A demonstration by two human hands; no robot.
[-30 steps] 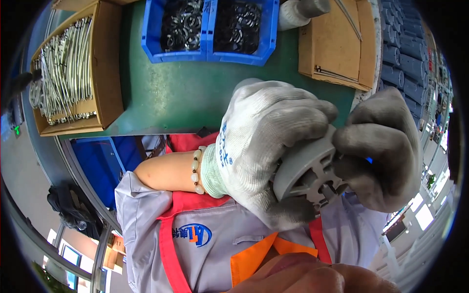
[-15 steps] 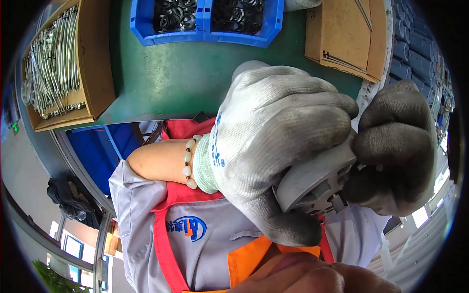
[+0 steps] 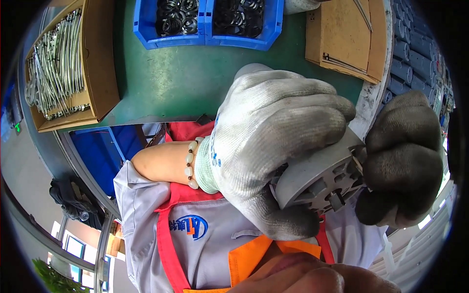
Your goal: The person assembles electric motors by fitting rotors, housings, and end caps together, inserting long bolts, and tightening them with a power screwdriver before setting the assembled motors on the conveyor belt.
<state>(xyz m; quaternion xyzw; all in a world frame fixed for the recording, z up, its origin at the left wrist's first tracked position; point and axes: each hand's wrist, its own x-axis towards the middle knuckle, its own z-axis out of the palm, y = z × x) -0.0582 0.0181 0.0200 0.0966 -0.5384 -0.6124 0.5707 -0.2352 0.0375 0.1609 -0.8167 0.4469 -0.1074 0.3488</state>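
Handling appears under way beside the green bench (image 3: 166, 93): the grey housing (image 3: 317, 176) is already lifted, not yet set down — its central stub (image 3: 336, 199) uncovered. The gloved left hand (image 3: 283, 132) clasps it, thumb near, fingers far; the gloved right hand (image 3: 403, 156) curls just right — whether gripping anything, I cannot tell.

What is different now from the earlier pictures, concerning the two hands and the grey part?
The right hand moved to the right, uncovering more of the face of the round grey part; whether it still touches the edge, I cannot tell. The left hand keeps holding this part.
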